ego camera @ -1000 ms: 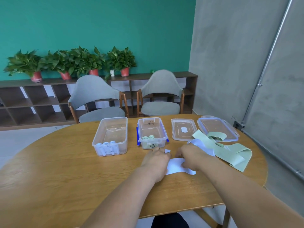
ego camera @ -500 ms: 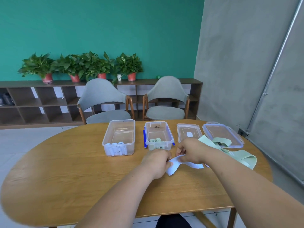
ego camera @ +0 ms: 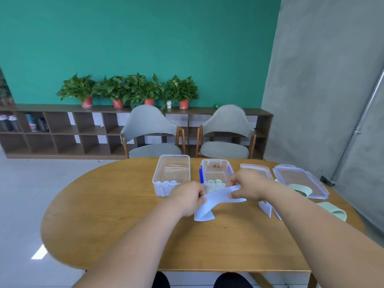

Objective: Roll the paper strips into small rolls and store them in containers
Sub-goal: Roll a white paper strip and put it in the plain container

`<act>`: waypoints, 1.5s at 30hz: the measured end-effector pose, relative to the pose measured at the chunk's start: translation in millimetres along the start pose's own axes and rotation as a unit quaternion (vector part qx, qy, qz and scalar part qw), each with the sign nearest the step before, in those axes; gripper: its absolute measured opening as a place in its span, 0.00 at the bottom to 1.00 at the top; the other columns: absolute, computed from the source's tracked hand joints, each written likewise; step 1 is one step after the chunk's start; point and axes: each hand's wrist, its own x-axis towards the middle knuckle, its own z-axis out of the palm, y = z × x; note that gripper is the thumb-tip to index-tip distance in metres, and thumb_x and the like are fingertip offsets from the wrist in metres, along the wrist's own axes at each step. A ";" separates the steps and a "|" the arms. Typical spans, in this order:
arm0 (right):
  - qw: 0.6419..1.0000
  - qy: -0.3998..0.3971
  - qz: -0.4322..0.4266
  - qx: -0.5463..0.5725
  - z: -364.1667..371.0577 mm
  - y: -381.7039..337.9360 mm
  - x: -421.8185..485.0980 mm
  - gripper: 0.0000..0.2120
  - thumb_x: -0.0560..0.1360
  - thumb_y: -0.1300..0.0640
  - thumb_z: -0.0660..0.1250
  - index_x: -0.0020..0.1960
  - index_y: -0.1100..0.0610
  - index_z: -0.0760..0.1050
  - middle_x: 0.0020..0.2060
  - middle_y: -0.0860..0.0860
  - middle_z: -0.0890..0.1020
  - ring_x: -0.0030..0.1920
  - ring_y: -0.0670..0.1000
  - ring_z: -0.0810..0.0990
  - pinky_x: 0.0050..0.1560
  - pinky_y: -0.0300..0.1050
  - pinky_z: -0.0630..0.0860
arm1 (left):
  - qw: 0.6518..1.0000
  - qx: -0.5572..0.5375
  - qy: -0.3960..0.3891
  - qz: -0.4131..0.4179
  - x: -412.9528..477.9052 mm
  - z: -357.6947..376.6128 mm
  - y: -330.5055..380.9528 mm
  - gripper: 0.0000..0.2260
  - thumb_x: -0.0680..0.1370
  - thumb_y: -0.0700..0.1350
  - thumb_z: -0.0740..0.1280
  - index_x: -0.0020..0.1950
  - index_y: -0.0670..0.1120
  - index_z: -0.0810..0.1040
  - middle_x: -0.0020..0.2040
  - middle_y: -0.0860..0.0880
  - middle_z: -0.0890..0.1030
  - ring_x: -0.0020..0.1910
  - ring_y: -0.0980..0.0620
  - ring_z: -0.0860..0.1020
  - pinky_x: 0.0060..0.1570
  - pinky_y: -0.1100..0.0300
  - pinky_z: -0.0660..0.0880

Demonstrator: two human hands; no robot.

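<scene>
Since a second ago, both hands have come up off the desk (ego camera: 124, 204) and taken the white paper strip (ego camera: 216, 196) with them. It lay flat under the hands then; now it is held in the air between them.

The left hand (ego camera: 187, 199) has its fingers (ego camera: 200, 192) curled, pinching the strip at its left part. From that pinch the strip's loose end hangs down and curls toward the desk. The right hand (ego camera: 248, 186) pinches the strip further to the right between thumb and curled fingers, and the paper runs on past it to the right.

Just beyond the hands stand two open clear containers. The left container (ego camera: 171, 173) holds white rolls (ego camera: 166, 182) at its near end. The middle container (ego camera: 217, 171) holds green rolls (ego camera: 215, 181) at its near end, partly hidden by the strip. To the right of these lie two clear lids, the smaller lid (ego camera: 257, 169) and the larger lid (ego camera: 299, 180).

Green strips (ego camera: 332, 210) lie on the right side of the desk, one curling over the larger lid's near edge. More white strips (ego camera: 267, 208) lie on the desk, partly hidden by the right forearm.
</scene>
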 end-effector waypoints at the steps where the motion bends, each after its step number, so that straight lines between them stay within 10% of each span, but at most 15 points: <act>1: 1.000 0.010 -0.010 0.001 -0.7 -6.6 3.2 0.04 0.75 0.50 0.75 0.46 0.44 0.80 0.40 0.39 0.80 0.45 0.46 0.78 0.39 0.37 0.69 | 1.000 -0.002 0.000 -0.009 -3.6 -2.8 -4.0 0.06 0.82 0.50 0.68 0.51 0.49 0.80 0.46 0.49 0.83 0.48 0.45 0.81 0.50 0.49 0.79; 12: 0.989 0.091 -0.109 0.036 -3.8 -96.1 28.8 0.08 0.73 0.49 0.77 0.51 0.41 0.82 0.39 0.40 0.78 0.41 0.41 0.73 0.35 0.33 0.62 | 0.983 -0.137 0.123 -0.025 -38.4 -37.9 -39.9 0.07 0.81 0.54 0.70 0.58 0.57 0.79 0.50 0.59 0.82 0.49 0.58 0.80 0.50 0.57 0.79; 16: 0.981 0.116 -0.122 0.094 -4.6 -119.9 33.6 0.15 0.71 0.50 0.80 0.55 0.44 0.81 0.33 0.43 0.73 0.34 0.43 0.71 0.32 0.33 0.66 | 0.964 -0.206 0.163 -0.029 -50.1 -56.5 -52.2 0.01 0.81 0.47 0.72 0.50 0.53 0.83 0.45 0.55 0.84 0.41 0.58 0.81 0.35 0.69 0.75; 23: 0.934 0.119 -0.118 0.316 -1.8 -142.8 53.0 0.17 0.74 0.54 0.80 0.61 0.49 0.81 0.42 0.53 0.86 0.39 0.46 0.83 0.43 0.39 0.82 | 0.939 -0.274 0.199 -0.062 -66.0 -77.4 -82.5 0.05 0.81 0.43 0.70 0.46 0.51 0.82 0.42 0.50 0.86 0.40 0.52 0.85 0.45 0.52 0.81; 28: 0.882 0.087 -0.115 0.448 -2.0 -163.1 57.2 0.13 0.76 0.61 0.78 0.59 0.54 0.83 0.44 0.60 0.86 0.49 0.59 0.87 0.51 0.54 0.86 | 0.910 -0.346 0.218 -0.062 -81.5 -95.1 -91.2 0.04 0.80 0.47 0.73 0.52 0.48 0.82 0.43 0.48 0.87 0.39 0.52 0.86 0.44 0.60 0.77; 35: 0.834 0.078 -0.137 0.528 -1.3 -197.4 73.9 0.14 0.77 0.55 0.77 0.62 0.50 0.82 0.44 0.50 0.87 0.41 0.47 0.82 0.43 0.44 0.80 | 0.873 -0.415 0.248 -0.057 -93.4 -124.0 -106.1 0.07 0.81 0.50 0.73 0.53 0.47 0.84 0.40 0.42 0.84 0.35 0.51 0.76 0.42 0.57 0.75; 41: 0.871 0.109 -0.111 0.466 13.5 -225.8 108.2 0.16 0.76 0.61 0.77 0.63 0.54 0.81 0.44 0.52 0.88 0.43 0.54 0.88 0.49 0.53 0.86 | 0.875 -0.385 0.274 -0.102 -85.4 -133.5 -137.8 0.07 0.80 0.45 0.74 0.54 0.41 0.83 0.40 0.47 0.84 0.29 0.51 0.79 0.38 0.59 0.76; 45: 0.878 0.203 -0.125 0.414 5.5 -244.0 131.1 0.12 0.74 0.61 0.76 0.54 0.48 0.84 0.44 0.47 0.87 0.46 0.48 0.87 0.55 0.51 0.84 | 0.883 -0.331 0.324 -0.078 -71.4 -151.1 -151.0 0.05 0.79 0.41 0.75 0.52 0.42 0.84 0.45 0.46 0.88 0.45 0.49 0.87 0.54 0.52 0.83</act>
